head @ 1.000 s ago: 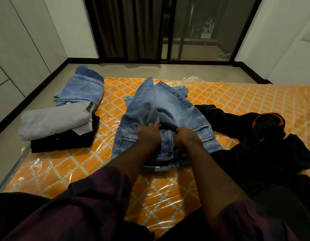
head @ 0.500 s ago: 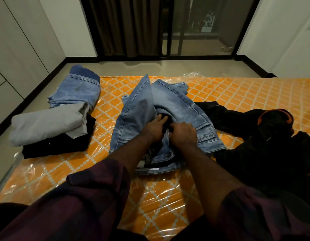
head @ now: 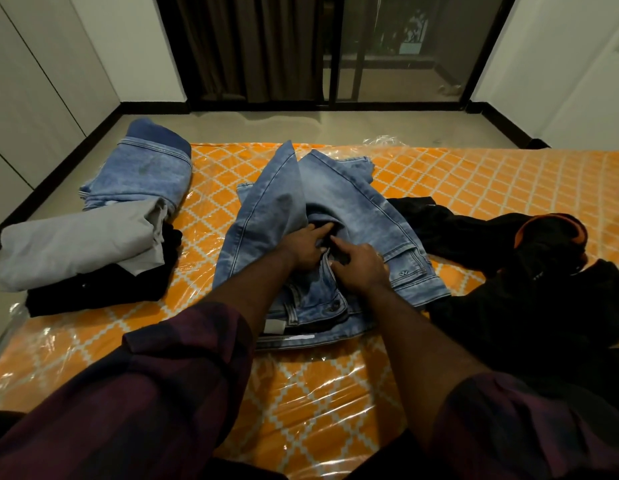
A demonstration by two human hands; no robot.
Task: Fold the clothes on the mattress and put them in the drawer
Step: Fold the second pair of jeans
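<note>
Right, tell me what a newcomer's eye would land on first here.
The bright orange lattice mattress, wrapped in shiny clear plastic, dominates the view. At its centre lie light blue jeans, with the left hand and right hand meeting at the crotch. A folded stack sits at the left edge, and a black heap of clothes sprawls on the right.

Dim indoor light, glare on the mattress [head: 336,403] plastic wrap, wide-angle bending at the edges.
</note>
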